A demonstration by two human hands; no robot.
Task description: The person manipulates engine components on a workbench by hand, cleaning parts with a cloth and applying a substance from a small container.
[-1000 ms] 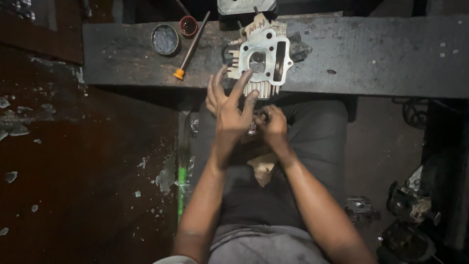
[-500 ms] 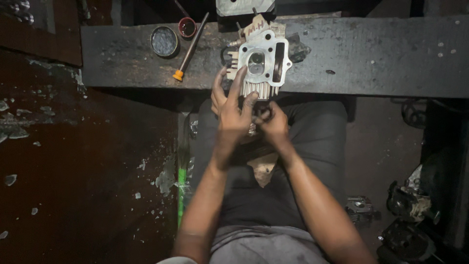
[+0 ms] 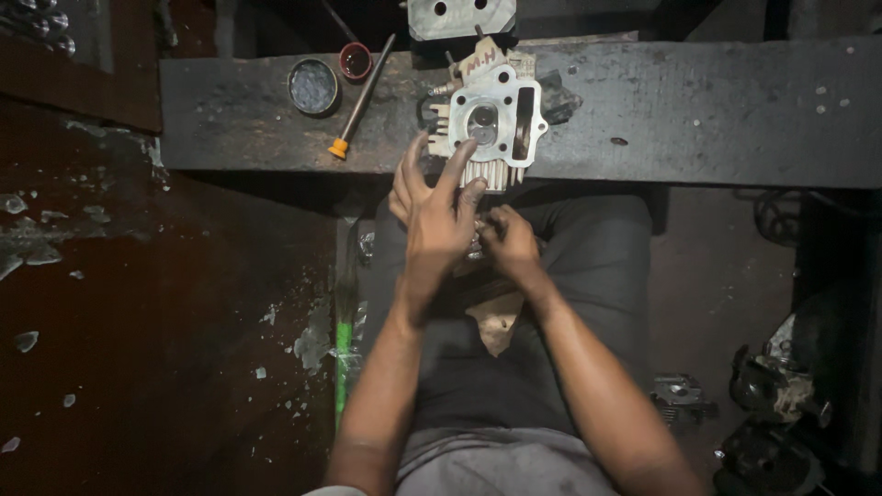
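Pale metal cylinder head [image 3: 491, 119] unmoved on table [image 3: 698, 110], beyond your fingertips. Left hand [image 3: 436, 211] stays splayed, released; right hand [image 3: 505, 241] stays clenched on small part, unidentifiable.

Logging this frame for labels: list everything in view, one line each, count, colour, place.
engine part: 1, pale metal, finned, on plank near edge
plank: 1, dark grey, across top
round tin: 1, grey, on plank, left
small cup: 1, dark red, beside tin
tool: 1, orange handle tip, slanted on plank
metal plate: 1, grey with holes, top edge
green rod: 1, beside left leg
engine scraps: several, dark, floor right
left hand: fingers spread, over lap
right hand: curled on something small, unclear
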